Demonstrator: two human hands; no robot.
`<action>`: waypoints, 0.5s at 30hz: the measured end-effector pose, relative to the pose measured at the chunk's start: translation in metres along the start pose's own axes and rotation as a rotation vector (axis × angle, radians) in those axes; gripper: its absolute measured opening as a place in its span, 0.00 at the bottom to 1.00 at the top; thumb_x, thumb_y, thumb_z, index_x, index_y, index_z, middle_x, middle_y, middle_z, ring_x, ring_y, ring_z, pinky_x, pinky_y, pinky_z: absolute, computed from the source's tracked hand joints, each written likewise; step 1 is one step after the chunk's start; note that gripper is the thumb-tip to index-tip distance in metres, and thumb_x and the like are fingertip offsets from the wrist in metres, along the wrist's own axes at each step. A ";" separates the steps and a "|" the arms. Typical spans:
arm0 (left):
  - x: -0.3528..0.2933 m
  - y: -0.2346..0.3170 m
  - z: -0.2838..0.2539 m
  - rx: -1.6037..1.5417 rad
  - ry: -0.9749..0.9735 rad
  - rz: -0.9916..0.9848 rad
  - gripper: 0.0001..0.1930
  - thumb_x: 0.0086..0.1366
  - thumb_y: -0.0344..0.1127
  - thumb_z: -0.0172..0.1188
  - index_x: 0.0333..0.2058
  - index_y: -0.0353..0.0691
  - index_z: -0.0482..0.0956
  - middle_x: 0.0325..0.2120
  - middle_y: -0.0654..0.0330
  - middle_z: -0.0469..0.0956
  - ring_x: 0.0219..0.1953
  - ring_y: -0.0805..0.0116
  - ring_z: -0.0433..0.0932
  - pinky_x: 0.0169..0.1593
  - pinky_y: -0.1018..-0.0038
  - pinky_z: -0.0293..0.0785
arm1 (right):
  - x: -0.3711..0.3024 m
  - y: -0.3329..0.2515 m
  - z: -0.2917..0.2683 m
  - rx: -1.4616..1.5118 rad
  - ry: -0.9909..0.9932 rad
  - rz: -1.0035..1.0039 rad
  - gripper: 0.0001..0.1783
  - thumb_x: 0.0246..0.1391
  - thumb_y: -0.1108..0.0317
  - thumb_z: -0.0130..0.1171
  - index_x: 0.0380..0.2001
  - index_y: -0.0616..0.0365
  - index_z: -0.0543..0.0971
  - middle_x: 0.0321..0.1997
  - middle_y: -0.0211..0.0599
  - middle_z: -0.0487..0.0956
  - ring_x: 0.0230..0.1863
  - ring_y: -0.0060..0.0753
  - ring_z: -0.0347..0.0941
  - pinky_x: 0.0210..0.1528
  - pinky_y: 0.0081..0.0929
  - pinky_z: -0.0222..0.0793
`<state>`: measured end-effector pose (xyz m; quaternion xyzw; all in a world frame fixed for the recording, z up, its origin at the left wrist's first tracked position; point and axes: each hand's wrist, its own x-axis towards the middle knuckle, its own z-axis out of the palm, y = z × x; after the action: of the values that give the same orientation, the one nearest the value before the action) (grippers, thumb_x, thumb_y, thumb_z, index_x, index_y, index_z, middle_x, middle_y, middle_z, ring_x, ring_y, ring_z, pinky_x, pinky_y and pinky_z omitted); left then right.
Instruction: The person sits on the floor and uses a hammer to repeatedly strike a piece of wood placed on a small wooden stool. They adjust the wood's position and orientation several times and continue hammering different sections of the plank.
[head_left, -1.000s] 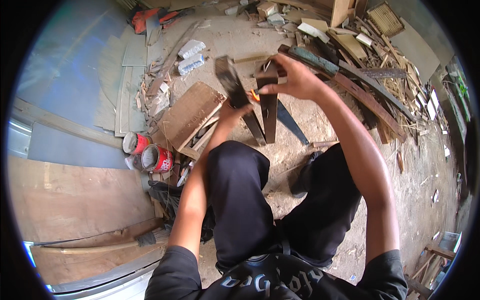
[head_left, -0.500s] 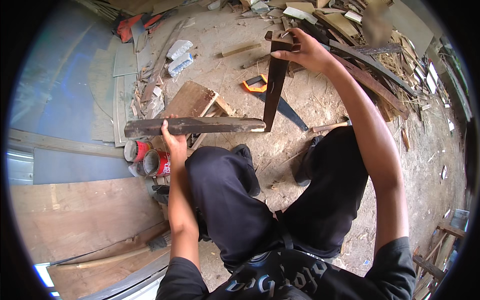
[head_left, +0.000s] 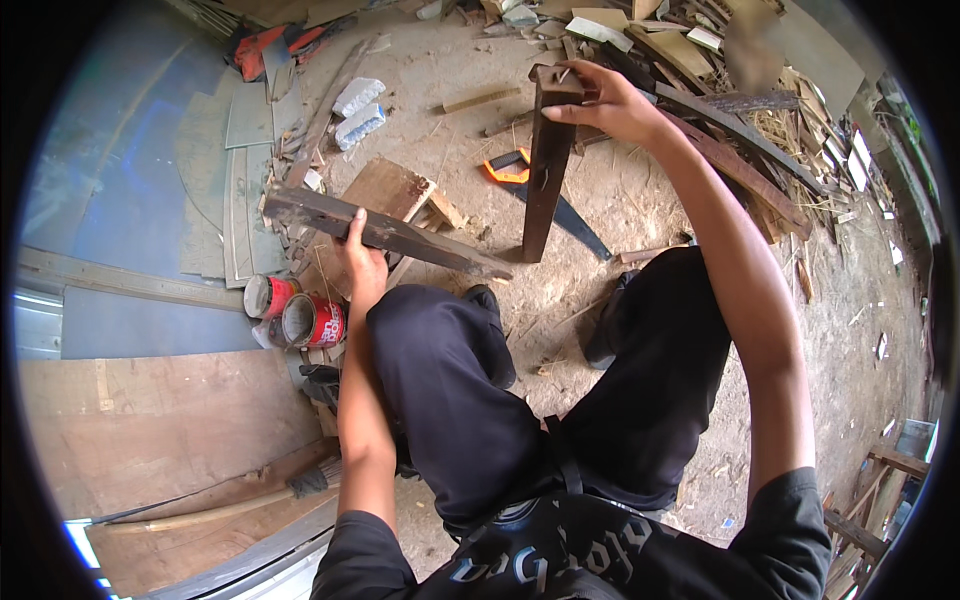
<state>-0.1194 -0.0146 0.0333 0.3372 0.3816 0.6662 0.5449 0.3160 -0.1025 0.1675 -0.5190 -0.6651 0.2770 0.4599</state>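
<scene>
Left of centre, a dark plank (head_left: 430, 248) is clasped near mid-length by the left hand (head_left: 364, 266), presumably for balance. At upper centre, a dark post (head_left: 546, 175) is clamped near its top by the right hand (head_left: 618, 104), apparently for steadiness.

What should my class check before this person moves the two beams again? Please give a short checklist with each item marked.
1. Left hand gripping the left beam: ok.
2. Right hand holding the right beam near its top: ok.
3. Beam ends apart at the bottom: cannot tell; they look close, and one view hides the depth.
4. Saw well away from the beams: not ok; its orange handle and blade show on either side of the right beam.
5. Gloves worn: not ok; both hands are bare.
</scene>
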 end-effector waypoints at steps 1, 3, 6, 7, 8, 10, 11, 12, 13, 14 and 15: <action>-0.003 -0.002 0.006 -0.009 0.022 -0.014 0.32 0.55 0.31 0.73 0.57 0.43 0.69 0.49 0.61 0.74 0.48 0.66 0.75 0.50 0.64 0.74 | 0.001 -0.010 0.004 0.021 -0.048 0.003 0.45 0.49 0.54 0.75 0.62 0.66 0.66 0.54 0.45 0.80 0.56 0.33 0.75 0.60 0.32 0.70; -0.013 -0.009 0.023 -0.054 -0.003 -0.056 0.32 0.55 0.29 0.72 0.58 0.43 0.69 0.49 0.62 0.74 0.48 0.65 0.75 0.50 0.65 0.74 | 0.003 -0.014 0.014 0.013 -0.066 0.001 0.44 0.48 0.59 0.76 0.63 0.64 0.66 0.53 0.41 0.81 0.54 0.29 0.75 0.58 0.30 0.71; -0.036 -0.013 0.041 -0.087 -0.114 -0.122 0.32 0.56 0.26 0.71 0.58 0.42 0.69 0.47 0.62 0.76 0.47 0.67 0.76 0.52 0.67 0.73 | 0.002 -0.029 0.028 0.058 -0.079 -0.014 0.42 0.48 0.63 0.76 0.62 0.64 0.66 0.52 0.40 0.82 0.53 0.28 0.75 0.58 0.32 0.72; -0.042 -0.014 0.047 -0.083 -0.228 -0.119 0.32 0.55 0.24 0.71 0.58 0.41 0.69 0.46 0.63 0.76 0.46 0.68 0.76 0.52 0.69 0.73 | 0.002 -0.030 0.030 0.064 -0.087 -0.015 0.42 0.48 0.62 0.76 0.61 0.66 0.66 0.52 0.42 0.82 0.54 0.29 0.75 0.58 0.32 0.71; -0.047 -0.015 0.054 -0.079 -0.275 -0.140 0.31 0.54 0.22 0.71 0.56 0.40 0.70 0.45 0.62 0.76 0.45 0.68 0.76 0.52 0.70 0.72 | 0.004 -0.032 0.031 0.035 -0.110 -0.014 0.44 0.47 0.62 0.77 0.62 0.68 0.65 0.53 0.44 0.81 0.54 0.31 0.75 0.59 0.33 0.71; -0.050 -0.017 0.052 0.013 -0.363 -0.084 0.28 0.55 0.21 0.70 0.54 0.38 0.71 0.45 0.62 0.76 0.46 0.69 0.75 0.52 0.71 0.72 | 0.004 -0.043 0.038 -0.049 -0.109 -0.004 0.46 0.46 0.59 0.77 0.62 0.69 0.65 0.53 0.45 0.80 0.54 0.33 0.75 0.59 0.34 0.71; -0.048 -0.016 0.052 0.018 -0.371 -0.064 0.27 0.55 0.21 0.70 0.54 0.38 0.71 0.45 0.61 0.76 0.46 0.69 0.75 0.52 0.71 0.72 | 0.008 -0.050 0.040 -0.052 -0.116 -0.022 0.46 0.47 0.58 0.77 0.62 0.69 0.66 0.53 0.46 0.80 0.54 0.33 0.75 0.59 0.34 0.71; -0.052 -0.018 0.055 0.017 -0.384 -0.060 0.27 0.56 0.22 0.70 0.53 0.38 0.71 0.45 0.61 0.76 0.46 0.69 0.75 0.52 0.71 0.72 | 0.006 -0.055 0.039 -0.062 -0.121 -0.024 0.46 0.47 0.57 0.77 0.62 0.70 0.66 0.53 0.47 0.80 0.54 0.34 0.76 0.59 0.34 0.71; -0.053 -0.019 0.057 0.016 -0.397 -0.055 0.26 0.57 0.23 0.70 0.53 0.37 0.72 0.45 0.61 0.75 0.46 0.69 0.75 0.52 0.71 0.72 | 0.006 -0.058 0.039 -0.072 -0.124 -0.027 0.46 0.47 0.56 0.77 0.62 0.70 0.67 0.53 0.47 0.80 0.54 0.35 0.76 0.58 0.35 0.71; -0.052 -0.022 0.056 -0.024 -0.357 -0.046 0.25 0.57 0.24 0.69 0.53 0.37 0.72 0.45 0.61 0.76 0.46 0.69 0.75 0.53 0.71 0.71 | 0.007 -0.056 0.040 -0.107 -0.100 -0.032 0.46 0.47 0.55 0.77 0.62 0.71 0.67 0.53 0.48 0.80 0.53 0.35 0.76 0.58 0.35 0.71; -0.049 -0.025 0.054 -0.063 -0.317 -0.037 0.24 0.58 0.25 0.69 0.53 0.37 0.72 0.45 0.61 0.76 0.46 0.69 0.75 0.53 0.71 0.71 | 0.007 -0.053 0.041 -0.142 -0.077 -0.039 0.46 0.47 0.54 0.76 0.61 0.71 0.67 0.53 0.49 0.80 0.53 0.35 0.76 0.58 0.35 0.71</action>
<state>-0.0519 -0.0523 0.0357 0.4136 0.2758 0.6063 0.6207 0.2552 -0.1077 0.1974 -0.5262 -0.7103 0.2399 0.4012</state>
